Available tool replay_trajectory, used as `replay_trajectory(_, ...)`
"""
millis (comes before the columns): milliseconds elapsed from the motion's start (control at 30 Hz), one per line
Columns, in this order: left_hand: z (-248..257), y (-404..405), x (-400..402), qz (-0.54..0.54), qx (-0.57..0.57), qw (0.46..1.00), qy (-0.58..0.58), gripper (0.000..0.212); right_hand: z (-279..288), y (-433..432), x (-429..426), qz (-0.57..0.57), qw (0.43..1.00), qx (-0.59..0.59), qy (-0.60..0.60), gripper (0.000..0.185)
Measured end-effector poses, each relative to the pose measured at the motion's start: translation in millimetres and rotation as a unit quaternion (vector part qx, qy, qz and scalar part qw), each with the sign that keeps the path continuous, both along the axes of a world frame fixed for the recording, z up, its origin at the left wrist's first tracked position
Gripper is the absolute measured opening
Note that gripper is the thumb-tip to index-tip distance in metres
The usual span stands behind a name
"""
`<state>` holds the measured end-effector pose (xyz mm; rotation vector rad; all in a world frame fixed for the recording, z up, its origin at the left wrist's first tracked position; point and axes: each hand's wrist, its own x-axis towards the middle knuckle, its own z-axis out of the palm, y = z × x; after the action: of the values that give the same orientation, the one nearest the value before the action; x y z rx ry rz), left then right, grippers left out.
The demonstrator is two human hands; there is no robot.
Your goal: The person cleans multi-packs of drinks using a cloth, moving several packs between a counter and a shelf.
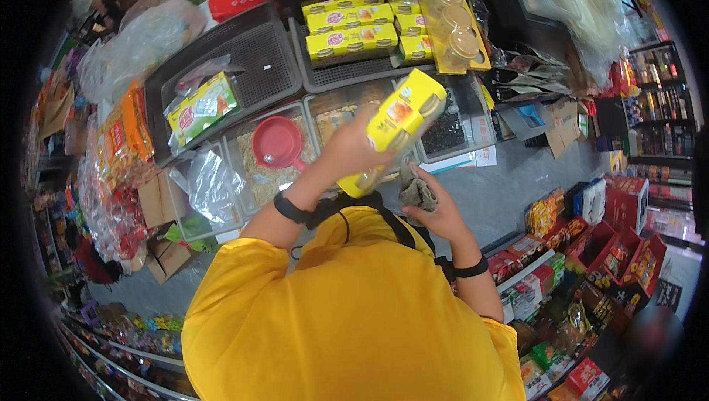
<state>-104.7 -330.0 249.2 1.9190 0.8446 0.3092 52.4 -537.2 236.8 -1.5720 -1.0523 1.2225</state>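
My left hand, with a black band on its wrist, grips a yellow multi-pack of lidded cups. The pack is tilted, its upper end leaning right, above clear bins. In my right hand is a crumpled grey cloth, just below the pack. Beyond my hands, a black plastic tray holds several similar yellow packs. A yellow carrier with three lidded jars stands at that tray's right end.
Left of that tray is another black tray with a green-and-yellow carton. A red scoop lies in a clear bin of pale grains. One bin holds black grains. Packaged goods line the right; plastic bags lie left.
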Motion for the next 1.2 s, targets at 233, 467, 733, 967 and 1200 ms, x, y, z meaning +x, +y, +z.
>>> replay_trajectory(233,2.8,128.2,12.5,-0.077,0.173,0.979,0.069,0.084,5.7,-20.4,5.8,-0.072,0.992,-0.016,-0.102,0.069)
replay_trajectory(467,-32.4,249.5,54.5,-0.177,0.204,0.955,0.125,0.086,-2.3,-89.3,14.9,-0.230,0.962,-0.110,-0.102,0.065)
replay_trajectory(733,-89.2,254.7,85.3,-0.237,0.216,0.938,0.131,0.086,-8.1,-98.0,14.6,-0.270,0.951,-0.098,-0.116,0.063)
replay_trajectory(967,-133.0,214.2,64.5,-0.112,0.376,0.906,0.158,0.076,-6.2,-86.1,17.3,-0.236,0.954,-0.141,-0.121,0.061)
replay_trajectory(1200,-169.1,165.3,53.7,0.010,0.401,0.885,0.237,0.067,-20.2,-62.5,22.2,-0.149,0.971,-0.143,-0.123,0.059)
